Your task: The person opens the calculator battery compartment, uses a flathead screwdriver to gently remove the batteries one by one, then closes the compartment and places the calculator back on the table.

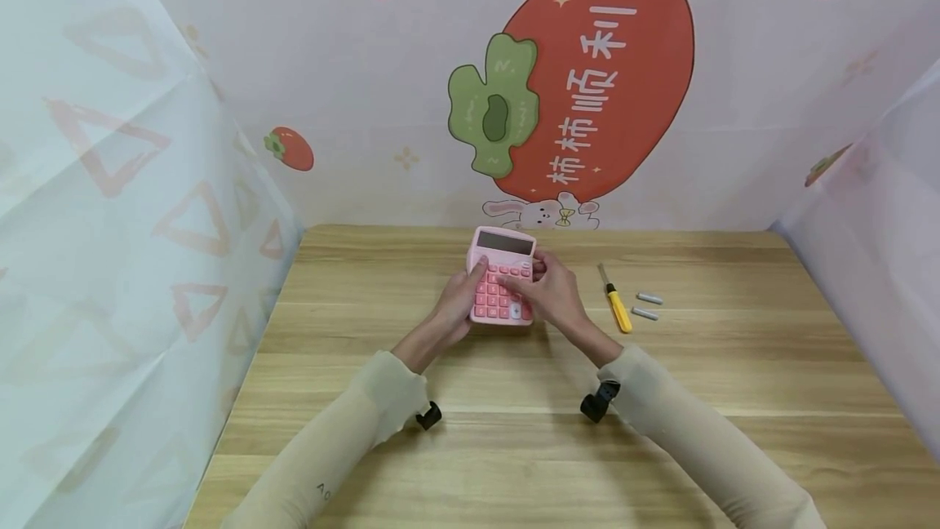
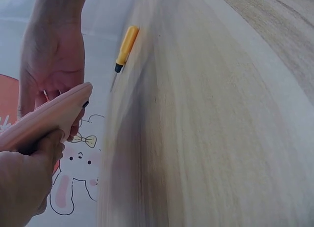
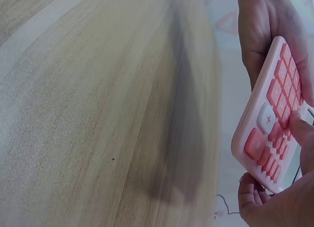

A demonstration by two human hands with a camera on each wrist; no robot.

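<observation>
Both hands hold a pink calculator (image 1: 501, 242) up above the table near its back edge. Its dark display is at the top, with rows of pink keys below. My left hand (image 1: 455, 300) grips the left side, thumb over the front. On the right side is my right hand (image 1: 552, 291), its thumb lying over the keys and fingers curled behind the edge. In the right wrist view the calculator (image 3: 255, 120) is tilted, its keys partly facing the camera. The left wrist view shows the smooth back of the calculator (image 2: 54, 116), partly covered by left-hand fingers.
Right of the hands, a screwdriver (image 1: 619, 310) with a yellow handle lies on the wooden table (image 1: 352, 300). Beside it lie two small grey cylinders that look like batteries (image 1: 645, 313). A printed backdrop (image 1: 367, 88) rises behind the table, with hanging sheets on both sides.
</observation>
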